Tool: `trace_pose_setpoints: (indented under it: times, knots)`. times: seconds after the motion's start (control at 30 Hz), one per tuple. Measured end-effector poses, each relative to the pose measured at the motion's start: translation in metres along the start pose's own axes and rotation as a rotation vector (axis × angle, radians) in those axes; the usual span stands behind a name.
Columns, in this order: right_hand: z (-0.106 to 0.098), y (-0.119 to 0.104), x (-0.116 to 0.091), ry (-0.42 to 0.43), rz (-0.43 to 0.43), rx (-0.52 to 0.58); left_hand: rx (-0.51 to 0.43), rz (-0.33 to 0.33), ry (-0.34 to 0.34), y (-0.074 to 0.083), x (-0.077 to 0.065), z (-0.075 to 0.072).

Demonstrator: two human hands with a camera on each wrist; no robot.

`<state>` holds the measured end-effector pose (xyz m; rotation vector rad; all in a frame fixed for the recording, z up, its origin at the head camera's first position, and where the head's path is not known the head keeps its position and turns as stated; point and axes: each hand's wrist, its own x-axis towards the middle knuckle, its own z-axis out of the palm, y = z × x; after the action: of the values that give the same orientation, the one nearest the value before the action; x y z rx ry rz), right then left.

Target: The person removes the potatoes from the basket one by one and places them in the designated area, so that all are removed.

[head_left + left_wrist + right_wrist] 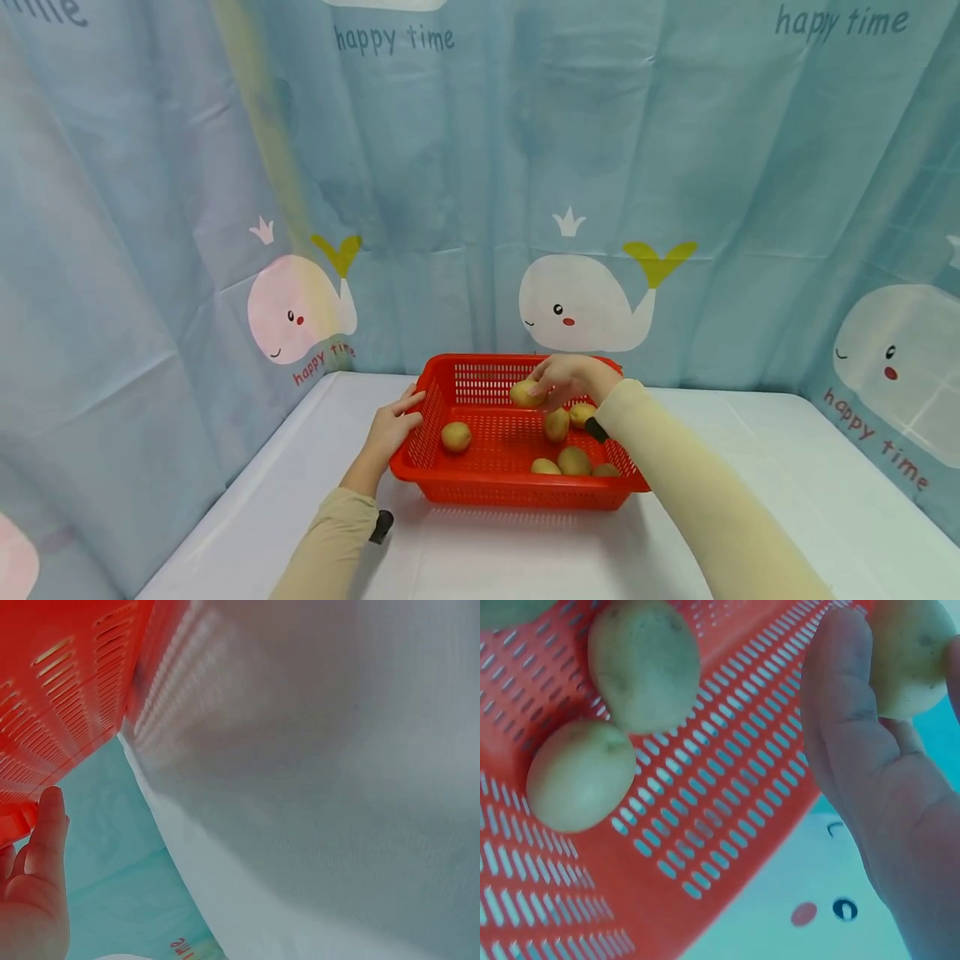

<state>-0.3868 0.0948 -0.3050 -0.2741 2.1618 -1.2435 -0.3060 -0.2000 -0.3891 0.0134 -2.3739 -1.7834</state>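
Observation:
The red plastic basket (517, 489) with slotted walls stands on the white table, several potatoes lying in it. My left hand (393, 427) rests at its left rim, fingers fairly straight against the edge; the left wrist view shows a finger (49, 832) touching the rim from outside. My right hand (566, 379) pinches a potato (527, 394) between fingers and thumb, raised above the basket floor near the back wall. Beneath that hand lie a potato (556, 426) and another potato (582, 415). One potato (456, 437) sits alone on the left side.
More potatoes (574, 461) lie along the basket's front right. A white-covered table (480, 554) extends around the basket. Behind it hangs a blue curtain (450, 208) printed with whales, close to the table's back edge.

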Motion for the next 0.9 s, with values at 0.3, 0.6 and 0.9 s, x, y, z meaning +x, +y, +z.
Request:
trace_pose_setpoints:
  times: [0.3,0.6,0.9]
  knots:
    - [-0.012,0.004,-0.021,0.054,-0.028,-0.024,-0.007,0.013,-0.009,0.0,0.0,0.0]
    - [-0.024,0.014,-0.041,0.105,-0.073,-0.009,-0.027,-0.003,-0.03,0.001,-0.001,-0.002]
    - [-0.036,0.026,-0.058,0.147,-0.132,0.007,-0.034,-0.012,-0.041,0.003,-0.002,-0.002]
